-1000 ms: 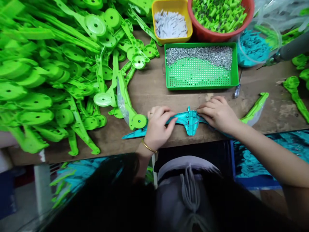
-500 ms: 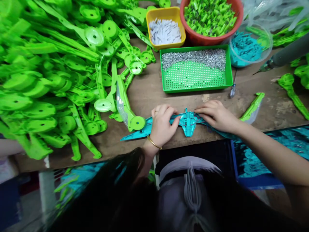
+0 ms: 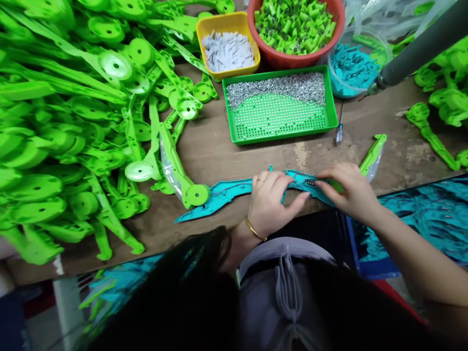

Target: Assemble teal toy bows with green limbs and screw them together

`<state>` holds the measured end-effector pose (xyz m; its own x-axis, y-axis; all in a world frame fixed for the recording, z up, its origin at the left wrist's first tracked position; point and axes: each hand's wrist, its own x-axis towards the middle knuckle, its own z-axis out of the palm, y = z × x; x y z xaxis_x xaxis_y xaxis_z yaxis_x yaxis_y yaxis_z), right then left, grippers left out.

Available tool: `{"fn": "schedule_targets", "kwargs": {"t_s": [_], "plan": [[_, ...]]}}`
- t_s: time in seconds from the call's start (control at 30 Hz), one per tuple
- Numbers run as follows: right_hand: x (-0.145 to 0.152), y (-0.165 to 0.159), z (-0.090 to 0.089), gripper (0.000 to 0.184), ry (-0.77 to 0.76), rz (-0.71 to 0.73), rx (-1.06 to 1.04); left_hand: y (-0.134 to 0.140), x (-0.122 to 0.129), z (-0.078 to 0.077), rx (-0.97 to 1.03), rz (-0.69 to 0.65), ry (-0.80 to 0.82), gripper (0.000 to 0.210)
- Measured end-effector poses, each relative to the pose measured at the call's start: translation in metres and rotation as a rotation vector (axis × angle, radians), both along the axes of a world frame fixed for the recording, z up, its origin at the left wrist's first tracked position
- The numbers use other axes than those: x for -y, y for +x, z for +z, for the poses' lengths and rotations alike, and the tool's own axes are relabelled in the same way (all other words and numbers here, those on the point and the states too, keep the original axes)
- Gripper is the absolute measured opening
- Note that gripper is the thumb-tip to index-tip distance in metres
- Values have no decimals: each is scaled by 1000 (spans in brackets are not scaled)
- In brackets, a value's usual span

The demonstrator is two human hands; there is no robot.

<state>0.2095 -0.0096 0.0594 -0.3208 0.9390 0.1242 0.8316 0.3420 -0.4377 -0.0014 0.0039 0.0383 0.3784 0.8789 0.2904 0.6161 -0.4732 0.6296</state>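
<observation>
A long teal plastic bow-shaped frame [image 3: 230, 191] lies along the near edge of the table, with thin dark wires along its inside. My left hand [image 3: 272, 202] grips it around its middle and covers the centre part. The fingers of my right hand [image 3: 351, 192] close on its right part, beside a small dark piece [image 3: 311, 184] among the wires. At the frame's left end sits a lime-green limb with a round disc [image 3: 197, 195]. Another green limb [image 3: 373, 155] shows beyond my right hand; where it meets the frame is hidden.
Piled green limbs [image 3: 73, 146] cover the left. Behind the frame stand a green tray [image 3: 281, 136] of screws, a yellow bin [image 3: 228, 75], a red bowl [image 3: 292, 61] and a clear tub [image 3: 353, 92]. A screwdriver [image 3: 340, 134] lies near a hanging power driver [image 3: 413, 53].
My left hand has slid right along the frame, over its centre part. My right hand has shifted slightly right along the wires. The whole view has moved a little.
</observation>
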Motion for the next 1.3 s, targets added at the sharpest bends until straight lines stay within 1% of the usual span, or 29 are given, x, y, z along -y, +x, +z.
{"fn": "schedule_targets", "kwargs": {"t_s": [0.07,0.1,0.13,0.2,0.27,0.37,0.4,0.5,0.6,0.67,0.77,0.87,0.97,1.07,1.17,1.3], "plan": [[4,-2,-5,7,21,-3,33,12,7,-1,-29,27,5,44],[5,-3,-8,7,35,-3,50,17,10,-2,-54,31,-1,46],[6,-4,-11,7,50,-4,66,21,11,-3,-81,27,-12,44],[5,-7,-17,7,71,-13,87,26,11,-5,-133,10,-42,31],[4,-8,-20,8,73,-31,84,25,9,-5,-179,-7,-62,18],[5,-8,-20,9,69,-62,71,18,3,-6,-204,-45,-72,5],[6,-7,-19,10,80,-70,80,16,0,-6,-200,-62,-77,4],[12,-5,-18,15,116,-70,141,9,-9,-8,-189,-115,-79,11],[19,-4,-18,16,156,-53,194,6,-19,-10,-210,-167,-32,13],[23,-4,-20,10,203,-43,202,5,-23,-12,-221,-181,19,12],[26,-7,-25,3,254,-34,184,6,-24,-14,-225,-172,84,12],[28,-8,-28,4,275,-44,159,8,-21,-17,-234,-148,137,13],[27,-8,-28,4,257,-62,144,9,-19,-20,-199,-165,176,16],[23,-11,-26,8,175,-113,141,9,-18,-24,-174,-163,209,16],[18,-19,-24,16,95,-181,162,10,-17,-24,-220,-114,244,16],[13,-27,-24,12,47,-217,147,8,-13,-22,-276,-32,237,19]]}}
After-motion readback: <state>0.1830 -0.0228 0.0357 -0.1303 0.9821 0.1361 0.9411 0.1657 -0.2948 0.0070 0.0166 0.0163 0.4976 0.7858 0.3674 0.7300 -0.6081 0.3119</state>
